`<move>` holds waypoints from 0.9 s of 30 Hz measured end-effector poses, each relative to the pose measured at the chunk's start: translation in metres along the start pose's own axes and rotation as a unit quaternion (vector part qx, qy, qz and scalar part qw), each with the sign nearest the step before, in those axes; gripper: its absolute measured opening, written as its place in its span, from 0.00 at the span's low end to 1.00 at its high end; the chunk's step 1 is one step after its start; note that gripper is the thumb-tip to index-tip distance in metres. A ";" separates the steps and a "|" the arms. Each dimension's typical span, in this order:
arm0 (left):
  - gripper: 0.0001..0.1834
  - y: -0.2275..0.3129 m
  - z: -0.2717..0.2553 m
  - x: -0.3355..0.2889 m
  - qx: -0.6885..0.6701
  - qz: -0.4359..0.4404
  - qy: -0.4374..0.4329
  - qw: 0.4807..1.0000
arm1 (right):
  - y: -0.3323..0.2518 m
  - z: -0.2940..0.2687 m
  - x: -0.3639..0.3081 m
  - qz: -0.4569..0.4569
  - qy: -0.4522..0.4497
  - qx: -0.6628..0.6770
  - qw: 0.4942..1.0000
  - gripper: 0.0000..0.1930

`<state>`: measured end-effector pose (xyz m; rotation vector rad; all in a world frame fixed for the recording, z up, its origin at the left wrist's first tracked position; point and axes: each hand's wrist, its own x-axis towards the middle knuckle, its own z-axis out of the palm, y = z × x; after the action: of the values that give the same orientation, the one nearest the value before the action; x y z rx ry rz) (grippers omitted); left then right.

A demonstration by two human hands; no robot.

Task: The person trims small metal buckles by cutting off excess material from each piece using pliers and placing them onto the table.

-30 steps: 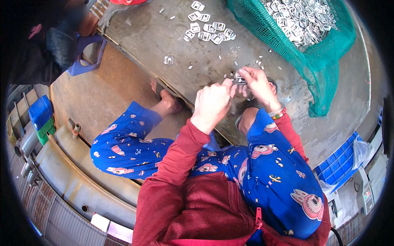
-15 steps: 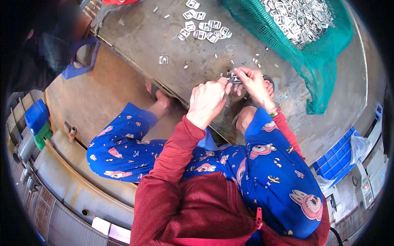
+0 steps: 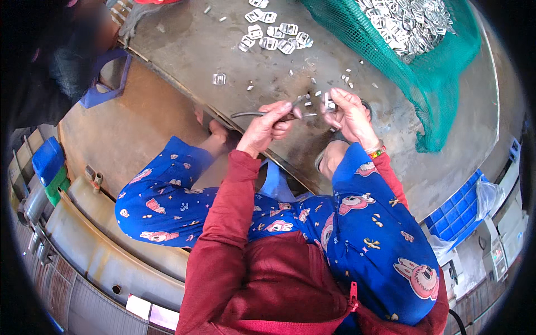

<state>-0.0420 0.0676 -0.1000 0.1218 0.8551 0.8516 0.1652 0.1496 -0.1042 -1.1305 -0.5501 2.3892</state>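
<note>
My left hand is closed round a slim tool with a curved, dark handle. Its narrow light tip points toward my other hand. In my right hand, thumb and fingers pinch a small silver metal buckle, partly covered by the fingers. A gap separates the tool tip from this piece. Small metal scraps lie on the grey metal sheet beyond and between my hands. Farther off, a loose group of flat slotted buckles rests there, with a single buckle nearer on the left.
A green mesh bag holds a heap of similar buckles at the far right. My knees and feet flank the work spot. Someone else's dark clothing shows at far left, beside a blue plastic stool. A blue crate stands right.
My hands were together at the metal piece; now they are apart. My left hand has drawn back leftward with the tool, exposing its handle. The right hand keeps the buckle.
</note>
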 end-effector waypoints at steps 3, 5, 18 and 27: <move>0.17 0.007 0.005 -0.002 0.189 0.037 0.064 0.979 | 0.005 -0.014 0.011 -0.210 0.140 -0.464 0.849 0.14; 0.14 0.007 0.012 0.001 0.449 0.162 0.121 0.870 | 0.005 -0.013 0.009 -0.315 0.221 -0.673 0.631 0.12; 0.13 0.003 0.055 -0.001 0.718 0.171 0.168 0.654 | -0.010 0.025 0.002 -0.005 0.135 -0.329 0.935 0.15; 0.19 -0.001 0.025 -0.001 0.025 -0.002 -0.040 0.999 | 0.011 -0.011 0.006 0.034 0.076 -0.012 0.996 0.13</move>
<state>-0.0240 0.0726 -0.0828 0.1958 0.8019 0.8162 0.1683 0.1460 -0.1206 -1.3474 -0.4978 2.3338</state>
